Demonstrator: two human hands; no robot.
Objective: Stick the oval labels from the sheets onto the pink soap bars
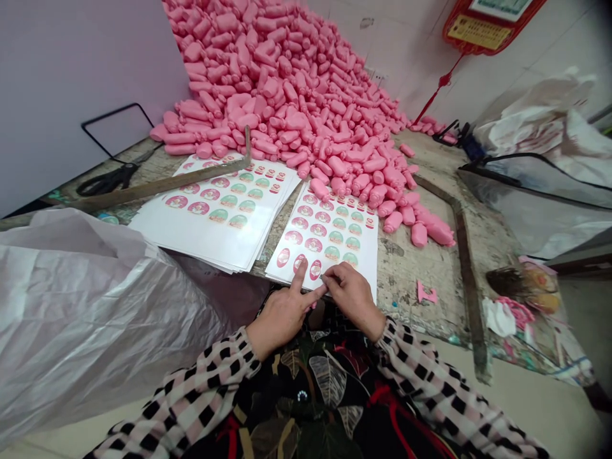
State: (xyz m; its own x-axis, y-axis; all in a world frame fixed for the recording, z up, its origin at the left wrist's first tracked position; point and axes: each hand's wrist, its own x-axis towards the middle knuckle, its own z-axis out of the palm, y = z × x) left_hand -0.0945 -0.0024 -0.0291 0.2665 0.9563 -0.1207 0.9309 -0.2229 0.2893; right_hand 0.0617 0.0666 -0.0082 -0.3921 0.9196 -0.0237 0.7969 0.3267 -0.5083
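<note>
A sheet of stickers [366,255] lies in front of me, printed with rows of pink and green labels. My left hand [282,317] rests at its near edge, index finger stretched out over the bottom row of pink oval stickers and another finger reaching toward my right hand. A small bit of pink shows under the left fingers; I cannot tell what it is. My right hand [354,294] has its fingertips pinched together beside a pink oval sticker [315,269]. Whatever is between those fingertips is too small to make out.
A large heap of pink bottles [287,95] spills over the sheets' far edge. To the left are a stack of sticker sheets [210,245], a wooden strip [167,183], scissors [108,180] and a plastic bag [86,306]. A pink T-shaped piece [426,293] lies right.
</note>
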